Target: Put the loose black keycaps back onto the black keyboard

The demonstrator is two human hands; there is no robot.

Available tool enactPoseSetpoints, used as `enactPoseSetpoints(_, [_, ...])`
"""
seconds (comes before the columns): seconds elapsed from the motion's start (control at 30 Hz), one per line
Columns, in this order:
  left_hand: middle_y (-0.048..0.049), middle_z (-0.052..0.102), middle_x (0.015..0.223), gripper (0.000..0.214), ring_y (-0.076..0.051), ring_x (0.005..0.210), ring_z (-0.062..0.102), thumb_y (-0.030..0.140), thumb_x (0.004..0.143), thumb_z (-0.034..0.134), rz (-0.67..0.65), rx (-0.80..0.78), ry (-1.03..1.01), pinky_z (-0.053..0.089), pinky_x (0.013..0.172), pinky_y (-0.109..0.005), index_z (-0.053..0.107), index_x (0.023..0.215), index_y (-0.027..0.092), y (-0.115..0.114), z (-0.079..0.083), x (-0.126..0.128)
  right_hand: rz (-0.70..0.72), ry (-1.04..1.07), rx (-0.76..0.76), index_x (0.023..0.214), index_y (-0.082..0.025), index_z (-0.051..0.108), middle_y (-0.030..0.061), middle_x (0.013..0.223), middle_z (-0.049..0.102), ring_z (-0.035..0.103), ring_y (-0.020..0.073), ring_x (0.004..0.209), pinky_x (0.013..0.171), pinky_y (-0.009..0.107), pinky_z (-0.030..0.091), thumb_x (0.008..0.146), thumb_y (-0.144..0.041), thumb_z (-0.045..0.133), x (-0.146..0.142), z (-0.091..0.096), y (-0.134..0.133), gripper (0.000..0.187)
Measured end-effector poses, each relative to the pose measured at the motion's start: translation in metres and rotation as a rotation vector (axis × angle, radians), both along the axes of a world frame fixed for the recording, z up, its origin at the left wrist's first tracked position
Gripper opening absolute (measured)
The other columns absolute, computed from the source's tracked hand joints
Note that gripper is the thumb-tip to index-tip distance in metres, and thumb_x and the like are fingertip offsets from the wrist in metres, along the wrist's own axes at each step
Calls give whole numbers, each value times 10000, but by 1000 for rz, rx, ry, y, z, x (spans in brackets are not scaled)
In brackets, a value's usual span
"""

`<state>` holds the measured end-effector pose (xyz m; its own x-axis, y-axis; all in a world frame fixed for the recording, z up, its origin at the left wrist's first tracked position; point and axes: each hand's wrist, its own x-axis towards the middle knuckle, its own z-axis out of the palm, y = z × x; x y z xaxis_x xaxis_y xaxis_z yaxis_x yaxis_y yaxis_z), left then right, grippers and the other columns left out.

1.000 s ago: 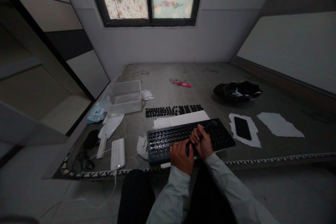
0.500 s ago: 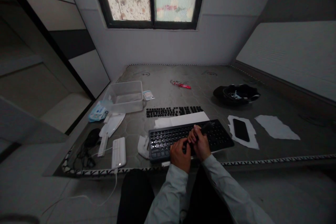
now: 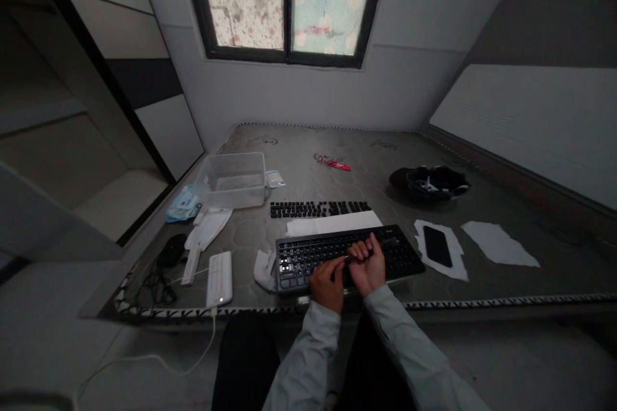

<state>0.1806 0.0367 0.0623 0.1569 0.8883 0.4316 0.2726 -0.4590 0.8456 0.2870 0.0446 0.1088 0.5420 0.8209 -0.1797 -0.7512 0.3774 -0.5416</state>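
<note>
A black keyboard [image 3: 313, 245] with many keycaps off lies in front of me, tilted slightly, its bare switches showing. Over its right half my right hand [image 3: 369, 268] is closed round a dark slim tool [image 3: 389, 242], whose thicker end points to the right. The tool's other end reaches the fingertips of my left hand [image 3: 328, 282], which are pinched together above the keyboard's front edge. Whatever small thing those fingers hold is hidden. Behind the keyboard lies white paper [image 3: 332, 223], and beyond that several loose black keycaps [image 3: 299, 209] are set out in rows.
On the left are a clear plastic box [image 3: 231, 199], a white power strip [image 3: 220, 279] with a cable, a black mouse [image 3: 172, 250] and crumpled tissue [image 3: 265, 270]. To the right lie a phone [image 3: 438, 246] on paper, another paper sheet [image 3: 501, 244] and a black cap [image 3: 429, 183].
My right hand has turned, palm more upward, and the tool has swung lower over the keyboard. My left hand stays pinched at nearly the same spot. The camera view has shifted slightly.
</note>
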Motion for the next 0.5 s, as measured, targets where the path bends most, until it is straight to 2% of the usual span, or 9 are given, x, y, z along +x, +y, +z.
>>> enactPoseSetpoints(0.13, [-39,720,978,187,-167,902,660,193,884,532,21,17,54,518,829,-319,674,1004,206,0,1,2,-66,-44,-63,599,-216,329,-104,475,251,259,65,409,439,206,338,846,-430,586,-8,-2,10,416])
enactPoseSetpoints(0.33, [-34,661,884,126,-140,809,624,188,864,540,35,-30,-5,518,698,-244,665,881,198,4,14,-5,75,-188,-39,610,-213,381,-95,509,305,295,71,449,474,220,360,813,-441,641,-19,6,12,401])
enactPoseSetpoints(0.43, [-42,638,876,102,-148,829,622,200,835,571,90,-35,-79,519,698,-244,669,805,194,7,17,-8,80,-223,-34,611,-213,391,-92,531,324,320,72,466,489,223,365,786,-450,669,-22,10,10,405])
enactPoseSetpoints(0.5, [-37,638,856,112,-137,752,630,235,838,566,92,-81,-139,520,650,-236,659,793,192,8,16,-9,62,-233,-24,615,-216,394,-91,541,327,332,75,478,503,224,374,771,-463,677,-23,12,10,407])
